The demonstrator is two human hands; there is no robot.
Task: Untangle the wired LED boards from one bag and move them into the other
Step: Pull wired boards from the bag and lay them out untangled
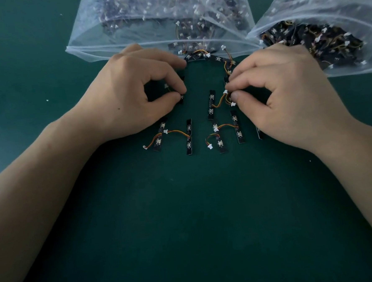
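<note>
Pinching an LED board [182,99] end, left hand [132,94] fingers [169,98] curled tight; right hand [286,95] fingers [240,96] pinched a wire [219,102]; other boards [189,138] lay on the counter [185,217] before one bag [130,24] and a second bag [325,12]

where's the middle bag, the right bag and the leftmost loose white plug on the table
middle bag [83,38], head view, bare plastic wall near its left edge
right bag [324,3], head view, clear upper wall
white plug [144,147], head view, plug body at the wire's free end

Probably an electronics assembly bench: a dark green mat [185,217] and clear bags [143,23] crammed with LED boards [211,104].
</note>
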